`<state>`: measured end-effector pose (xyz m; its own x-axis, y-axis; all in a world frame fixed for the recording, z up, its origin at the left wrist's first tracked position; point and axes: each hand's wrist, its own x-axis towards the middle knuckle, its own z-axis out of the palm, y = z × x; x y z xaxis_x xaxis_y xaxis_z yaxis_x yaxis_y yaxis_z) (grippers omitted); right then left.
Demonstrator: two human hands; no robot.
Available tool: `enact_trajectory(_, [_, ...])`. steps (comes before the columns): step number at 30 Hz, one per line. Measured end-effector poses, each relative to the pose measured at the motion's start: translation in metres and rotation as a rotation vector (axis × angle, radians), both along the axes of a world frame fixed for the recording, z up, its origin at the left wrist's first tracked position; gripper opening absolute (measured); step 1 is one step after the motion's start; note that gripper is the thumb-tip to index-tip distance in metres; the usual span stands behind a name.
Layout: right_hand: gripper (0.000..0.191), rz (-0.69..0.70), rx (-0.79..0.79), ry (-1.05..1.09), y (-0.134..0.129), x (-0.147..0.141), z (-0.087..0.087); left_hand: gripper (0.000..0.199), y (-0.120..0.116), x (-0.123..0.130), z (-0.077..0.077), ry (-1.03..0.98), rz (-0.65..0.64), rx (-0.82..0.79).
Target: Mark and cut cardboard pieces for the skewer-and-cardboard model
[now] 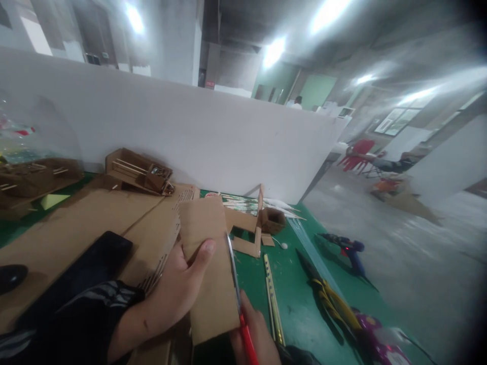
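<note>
A flat brown piece of cardboard (213,299) is gripped by my left hand (182,279), thumb lying over its face and the fingers hidden behind. Low in the view, my right hand (256,327) is closed around red-handled scissors (247,337), partly cut off by the frame's lower edge. Their thin metal blade lies along the right edge of the cardboard and points away from me. Whether a second blade is behind the sheet cannot be seen.
Green table (292,294) carries a cardboard frame (247,248), a small cardboard box (273,219), yellow-handled pliers (331,299), a glue gun (348,251) and thin sticks (272,299). Left are large cardboard (95,213), a dark phone-like slab (102,253) and a cardboard construction (139,172). A white partition (190,126) stands behind.
</note>
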<state>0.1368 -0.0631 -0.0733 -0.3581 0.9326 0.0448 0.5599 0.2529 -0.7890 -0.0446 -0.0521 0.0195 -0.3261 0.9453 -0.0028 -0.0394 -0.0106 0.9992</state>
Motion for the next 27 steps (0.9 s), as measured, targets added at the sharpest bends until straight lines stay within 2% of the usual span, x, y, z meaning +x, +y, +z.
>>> enact_trajectory(8, [0.033,-0.055,-0.064,0.012,0.001,-0.001,-0.003,0.04,0.0,-0.001,-0.005,0.034,0.051,0.03])
enact_trajectory(19, [0.038,-0.021,0.04,0.044,-0.002,-0.009,0.005,0.043,-0.001,0.0,-0.002,0.001,0.012,0.005])
enact_trajectory(22, [0.039,-0.014,0.04,0.062,-0.001,-0.011,0.007,0.049,-0.001,0.0,-0.004,-0.038,0.003,-0.014])
enact_trajectory(27, [0.04,-0.031,0.005,0.048,0.001,-0.01,0.003,0.053,-0.002,0.001,-0.009,0.017,0.01,-0.058])
